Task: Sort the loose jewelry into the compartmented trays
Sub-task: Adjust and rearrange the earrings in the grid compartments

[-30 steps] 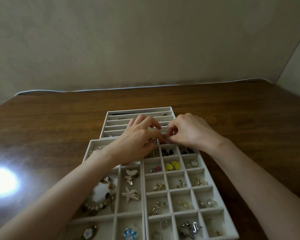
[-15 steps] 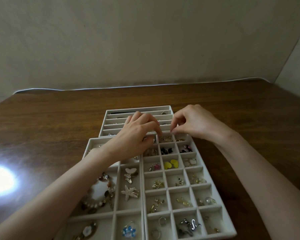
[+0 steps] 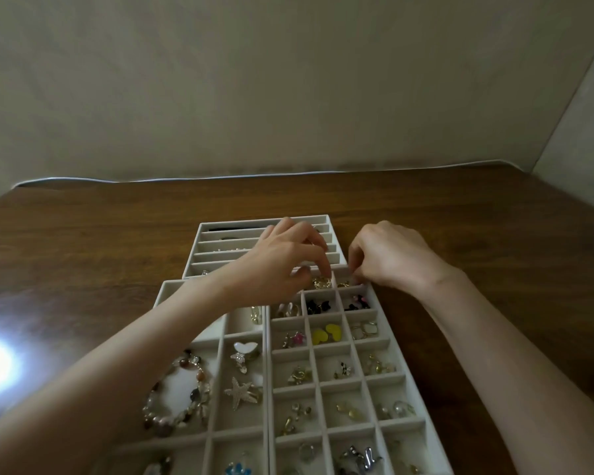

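Fingers of the left hand (image 3: 282,265) and right hand (image 3: 391,258), all bent, over the far row of the grid tray (image 3: 400,377).

We list: left index fingertip (image 3: 326,274) down at a gold piece (image 3: 322,282) in the middle square of that row, thumb a little apart from it; we cannot tell whether the piece is pinched or only touched. Right fingers curl close together at the far right square, and we cannot tell if they hold anything. Same tray, nearer squares: black pieces (image 3: 318,306), yellow hearts (image 3: 328,332), pink flower (image 3: 297,338). Wide tray (image 3: 167,286), touching on the left: bead bracelet (image 3: 177,392), starfish clip (image 3: 240,392). Slotted tray (image 3: 220,260) just beyond both, partly under the left hand. All on a brown table (image 3: 83,252).
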`<state>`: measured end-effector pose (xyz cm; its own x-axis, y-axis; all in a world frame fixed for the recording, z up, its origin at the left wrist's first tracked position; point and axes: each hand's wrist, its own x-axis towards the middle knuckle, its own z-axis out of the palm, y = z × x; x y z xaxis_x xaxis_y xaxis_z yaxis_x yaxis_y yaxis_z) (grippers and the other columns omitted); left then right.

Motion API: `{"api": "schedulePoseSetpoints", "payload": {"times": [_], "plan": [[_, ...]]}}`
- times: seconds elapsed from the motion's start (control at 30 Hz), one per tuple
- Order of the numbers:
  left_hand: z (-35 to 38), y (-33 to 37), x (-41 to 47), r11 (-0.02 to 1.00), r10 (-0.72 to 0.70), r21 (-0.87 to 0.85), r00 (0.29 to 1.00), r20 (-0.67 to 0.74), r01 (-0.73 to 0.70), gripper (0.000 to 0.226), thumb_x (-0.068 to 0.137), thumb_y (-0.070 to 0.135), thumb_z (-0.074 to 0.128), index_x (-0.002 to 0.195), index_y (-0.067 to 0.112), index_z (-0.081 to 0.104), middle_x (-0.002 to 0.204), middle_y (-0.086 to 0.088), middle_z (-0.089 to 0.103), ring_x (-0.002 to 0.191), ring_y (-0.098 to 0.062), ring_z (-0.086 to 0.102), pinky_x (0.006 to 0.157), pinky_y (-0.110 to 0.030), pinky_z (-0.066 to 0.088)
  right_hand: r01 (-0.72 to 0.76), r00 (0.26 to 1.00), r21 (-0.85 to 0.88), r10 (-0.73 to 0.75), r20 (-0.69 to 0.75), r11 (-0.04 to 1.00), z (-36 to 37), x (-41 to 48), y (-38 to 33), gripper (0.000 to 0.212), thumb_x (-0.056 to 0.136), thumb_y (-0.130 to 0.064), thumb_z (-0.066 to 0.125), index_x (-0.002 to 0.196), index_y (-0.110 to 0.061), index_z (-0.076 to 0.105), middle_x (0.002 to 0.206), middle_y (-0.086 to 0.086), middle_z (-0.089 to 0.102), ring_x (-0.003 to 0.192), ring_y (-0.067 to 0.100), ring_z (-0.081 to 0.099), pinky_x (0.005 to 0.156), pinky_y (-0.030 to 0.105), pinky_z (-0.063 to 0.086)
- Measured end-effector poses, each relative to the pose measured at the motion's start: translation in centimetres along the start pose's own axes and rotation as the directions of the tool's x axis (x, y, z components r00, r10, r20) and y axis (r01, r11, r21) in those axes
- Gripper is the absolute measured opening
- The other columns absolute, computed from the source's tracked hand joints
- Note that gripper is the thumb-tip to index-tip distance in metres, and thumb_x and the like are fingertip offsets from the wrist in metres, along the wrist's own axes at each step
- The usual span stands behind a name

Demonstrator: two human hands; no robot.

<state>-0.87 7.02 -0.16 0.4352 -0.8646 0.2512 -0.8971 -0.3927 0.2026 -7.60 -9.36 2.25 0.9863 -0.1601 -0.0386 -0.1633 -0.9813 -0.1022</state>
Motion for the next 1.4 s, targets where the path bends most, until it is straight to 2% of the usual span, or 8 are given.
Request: {"api": "schedulePoseSetpoints", "payload": {"times": [0.2, 0.37, 0.53, 0.63, 0.73, 0.83, 1.17, 1.4], "plan": [[0.7, 1.0, 1.5, 0.998, 0.008, 0.058, 0.998, 0.056, -0.011, 0.025, 0.092, 0.019, 0.049, 0.108, 0.032, 0.063, 0.127, 0.007, 0.041, 0.123, -0.012, 0.025, 0.102, -0.026, 0.020, 0.003, 1.000, -0.071, -0.004, -0.007, 0.997, 0.6, 0.3, -0.5, 0.012, 0.089, -0.022, 0.064, 0.100, -0.018, 0.063, 0.094, 0.001, 0.062, 0.080, 0.015, 0.057, 0.063, 0.026, 0.039], [0.6, 0.6, 1.9, 0.999, -0.023, 0.050, 1.000, -0.014, 0.023, 0.020, 0.089, 0.016, 0.053, 0.103, 0.024, 0.065, 0.122, 0.004, 0.047, 0.113, -0.015, 0.034, 0.094, -0.021, 0.022, 0.005, 1.000, -0.065, -0.004, 0.014, 0.998, 0.6, 0.5, -0.5, 0.007, 0.089, -0.021, 0.063, 0.094, -0.019, 0.059, 0.088, -0.001, 0.057, 0.079, 0.015, 0.055, 0.066, 0.027, 0.039], [0.5, 1.0, 2.2, 0.998, -0.040, 0.039, 0.999, -0.036, 0.041, 0.015, 0.088, 0.016, 0.056, 0.096, 0.023, 0.067, 0.119, 0.004, 0.050, 0.111, -0.016, 0.036, 0.092, -0.021, 0.025, -0.027, 1.000, 0.076, 0.027, 0.010, 0.997, 0.1, 0.6, 0.4, 0.011, 0.087, -0.024, 0.066, 0.096, -0.017, 0.066, 0.094, -0.002, 0.064, 0.084, 0.014, 0.060, 0.071, 0.028, 0.049], [0.4, 1.0, 2.3, 0.998, -0.040, 0.045, 0.999, -0.029, 0.041, 0.013, 0.087, 0.016, 0.058, 0.091, 0.024, 0.067, 0.119, 0.005, 0.050, 0.111, -0.016, 0.036, 0.089, -0.019, 0.021, -0.035, 0.999, 0.208, 0.032, 0.021, 0.977, -1.0, 0.1, 1.1, 0.013, 0.086, -0.026, 0.067, 0.096, -0.018, 0.069, 0.095, -0.004, 0.064, 0.085, 0.011, 0.060, 0.076, 0.028, 0.052], [0.5, 1.2, 2.8, 0.996, -0.046, 0.079, 0.999, -0.001, 0.046, 0.010, 0.087, 0.025, 0.061, 0.094, 0.027, 0.067, 0.120, 0.006, 0.048, 0.113, -0.015, 0.035, 0.089, -0.020, 0.021, -0.051, 0.998, 0.267, 0.042, 0.039, 0.962, -1.3, -0.2, 1.3, 0.013, 0.087, -0.024, 0.066, 0.096, -0.016, 0.069, 0.096, -0.004, 0.063, 0.087, 0.010, 0.060, 0.082, 0.030, 0.053], [0.7, 1.6, 3.5, 0.992, -0.039, 0.119, 0.998, 0.049, 0.033, 0.014, 0.085, 0.037, 0.063, 0.097, 0.029, 0.067, 0.124, 0.007, 0.046, 0.115, -0.014, 0.033, 0.095, -0.024, 0.023, -0.084, 0.995, 0.306, 0.065, 0.072, 0.948, -1.4, -0.1, 1.5, 0.012, 0.087, -0.021, 0.066, 0.096, -0.015, 0.068, 0.095, -0.003, 0.063, 0.087, 0.011, 0.060, 0.081, 0.029, 0.053], [1.4, 2.9, 5.5, 0.979, 0.015, 0.200, 0.986, 0.167, -0.049, 0.016, 0.090, 0.029, 0.056, 0.102, 0.026, 0.067, 0.131, 0.004, 0.042, 0.119, -0.017, 0.030, 0.105, -0.032, 0.027, -0.171, 0.979, 0.239, 0.138, 0.150, 0.956, -1.4, 0.3, 2.3, 0.011, 0.088, -0.021, 0.064, 0.096, -0.014, 0.062, 0.089, 0.002, 0.063, 0.076, 0.013, 0.062, 0.066, 0.025, 0.051], [1.7, 2.9, 5.8, 0.983, 0.024, 0.175, 0.983, 0.182, -0.056, 0.019, 0.092, 0.024, 0.055, 0.106, 0.025, 0.066, 0.133, 0.004, 0.039, 0.122, -0.017, 0.028, 0.105, -0.033, 0.027, -0.202, 0.970, 0.249, 0.159, 0.182, 0.947, -1.5, 0.4, 2.5, 0.011, 0.088, -0.019, 0.064, 0.096, -0.014, 0.060, 0.089, 0.003, 0.065, 0.076, 0.014, 0.066, 0.074, 0.029, 0.055]]}}
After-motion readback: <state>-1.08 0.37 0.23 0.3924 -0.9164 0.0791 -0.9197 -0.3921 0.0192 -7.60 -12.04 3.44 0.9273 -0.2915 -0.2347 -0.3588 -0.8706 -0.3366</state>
